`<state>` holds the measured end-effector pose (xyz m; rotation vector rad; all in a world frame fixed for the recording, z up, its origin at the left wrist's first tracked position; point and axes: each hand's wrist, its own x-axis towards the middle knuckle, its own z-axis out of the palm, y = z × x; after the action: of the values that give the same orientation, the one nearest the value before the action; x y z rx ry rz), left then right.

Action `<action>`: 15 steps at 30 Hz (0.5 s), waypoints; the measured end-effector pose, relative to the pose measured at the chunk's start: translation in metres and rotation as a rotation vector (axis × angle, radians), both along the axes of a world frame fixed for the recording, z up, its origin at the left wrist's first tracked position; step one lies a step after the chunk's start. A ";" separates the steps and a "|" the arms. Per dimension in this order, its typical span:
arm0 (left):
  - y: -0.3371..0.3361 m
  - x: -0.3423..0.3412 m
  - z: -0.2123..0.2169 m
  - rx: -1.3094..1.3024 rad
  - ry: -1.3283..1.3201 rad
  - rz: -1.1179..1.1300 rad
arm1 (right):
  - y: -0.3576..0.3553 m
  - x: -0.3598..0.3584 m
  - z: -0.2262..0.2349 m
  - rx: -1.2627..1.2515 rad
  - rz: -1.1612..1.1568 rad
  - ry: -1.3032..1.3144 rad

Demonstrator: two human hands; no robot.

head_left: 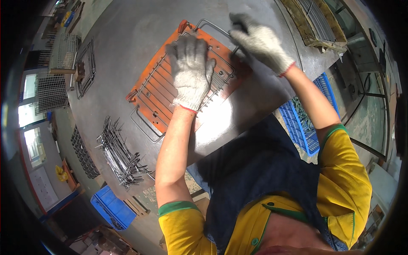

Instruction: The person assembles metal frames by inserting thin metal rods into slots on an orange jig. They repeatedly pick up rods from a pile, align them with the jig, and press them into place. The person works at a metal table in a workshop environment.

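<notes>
Under the wide, flat left grip [190, 68], the wire rack [162, 86] runs lengthwise near-left to far-right, the right grip [257, 40], closure unclear, beside its far handle [216, 26].

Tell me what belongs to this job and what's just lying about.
Seemingly in the job:
left hand, on the wire rack;
right hand, near the upper wire handle;
lower wire handle;
orange plate beneath the rack.

Apparently lying about:
pile of metal pieces, possibly stock;
left blue crate;
right blue crate;
mesh panels.
</notes>
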<state>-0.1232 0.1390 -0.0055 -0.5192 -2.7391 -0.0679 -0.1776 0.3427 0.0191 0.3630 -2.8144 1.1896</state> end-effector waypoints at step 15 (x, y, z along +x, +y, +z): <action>-0.055 0.050 0.022 0.010 -0.130 -0.015 | -0.008 0.006 -0.064 -0.116 0.124 -0.085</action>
<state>-0.0729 0.0845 0.0163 -0.5509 -2.8597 -0.1230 -0.1721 0.3351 -0.0448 0.4967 -2.8128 1.4183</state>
